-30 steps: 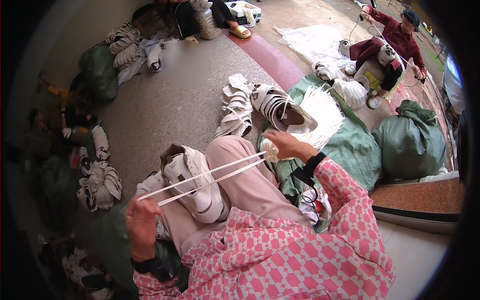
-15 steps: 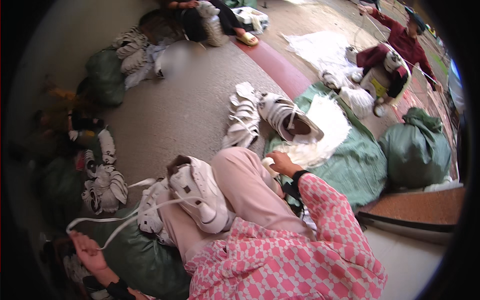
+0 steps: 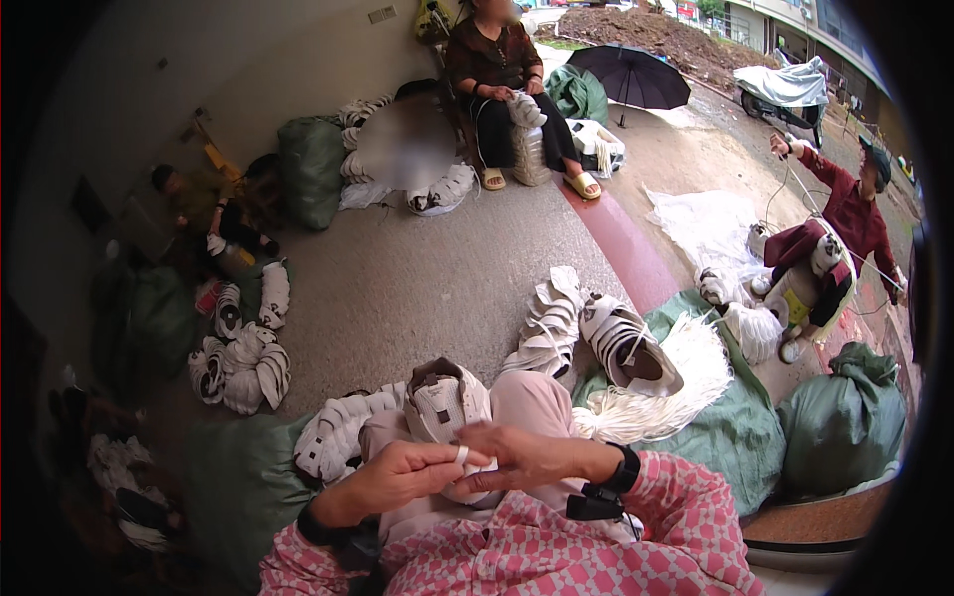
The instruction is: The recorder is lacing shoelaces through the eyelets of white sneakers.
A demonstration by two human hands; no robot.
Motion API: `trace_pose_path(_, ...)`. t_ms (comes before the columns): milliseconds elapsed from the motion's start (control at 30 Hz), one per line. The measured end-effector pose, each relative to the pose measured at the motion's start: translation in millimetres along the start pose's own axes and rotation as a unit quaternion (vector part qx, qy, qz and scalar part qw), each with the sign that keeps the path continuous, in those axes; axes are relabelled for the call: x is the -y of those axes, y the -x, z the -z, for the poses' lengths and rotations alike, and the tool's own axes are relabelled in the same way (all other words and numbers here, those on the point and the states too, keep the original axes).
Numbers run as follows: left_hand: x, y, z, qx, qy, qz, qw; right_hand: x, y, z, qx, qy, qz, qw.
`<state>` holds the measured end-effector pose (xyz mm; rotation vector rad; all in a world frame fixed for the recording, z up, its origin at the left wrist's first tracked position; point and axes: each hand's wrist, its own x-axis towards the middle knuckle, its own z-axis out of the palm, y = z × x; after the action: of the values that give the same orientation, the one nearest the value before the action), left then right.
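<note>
A white sneaker [image 3: 444, 405] rests on my lap, its opening pointing away from me and its near part covered by my hands. Over it, my left hand [image 3: 402, 477] pinches a short visible bit of white shoelace [image 3: 462, 455]. My right hand [image 3: 537, 459] meets the left fingertips from the other side. Its fingers are smeared by motion and partly overlap the left hand, so their grip is unclear. Most of the lace is hidden.
White shoe uppers [image 3: 333, 437] lie left of my knee. Ahead are a stack of uppers [image 3: 550, 323], a laced shoe [image 3: 626, 343] and a bundle of white laces [image 3: 661, 402] on a green sack [image 3: 740, 437]. Co-workers sit farther off, among shoes and sacks.
My left hand has come in from the far left, where it stretched a lace outward. My right hand has moved from beside my right knee to the shoe. The view has tilted upward.
</note>
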<state>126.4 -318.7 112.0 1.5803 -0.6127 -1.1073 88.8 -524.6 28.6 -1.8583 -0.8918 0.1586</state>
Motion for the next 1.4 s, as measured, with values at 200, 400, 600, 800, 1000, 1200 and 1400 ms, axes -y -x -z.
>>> trace_pose_path(200,45.6,71.1,73.2,-0.076,0.021,0.066,0.995,-20.7,66.1,24.6,-0.221,-0.459,-0.018,0.86)
trace_pose_path(400,109.5,138.6,117.6,-0.075,0.232,-0.169,0.955,-59.9,141.6,73.3,-0.444,-0.666,0.092,0.592)
trace_pose_path(600,106.1,128.9,116.3,-0.278,0.519,-0.317,0.744,-99.2,201.8,81.1,-0.498,-0.681,0.116,0.524)
trace_pose_path(800,172.0,160.8,167.0,-0.325,0.524,-0.359,0.7,-157.5,296.0,99.3,-0.627,-0.651,0.098,0.416)
trace_pose_path(1000,224.4,196.5,205.7,-0.55,0.57,-0.307,0.528,-211.9,432.5,104.4,-0.786,-0.483,0.005,0.385)
trace_pose_path(1200,275.5,223.7,234.9,-0.635,0.53,-0.3,0.475,-199.8,551.3,96.8,-0.851,-0.362,-0.058,0.376)
trace_pose_path(1400,311.3,280.0,254.1,-0.595,0.466,-0.359,0.548,-198.1,585.1,98.2,-0.828,-0.322,0.055,0.456)
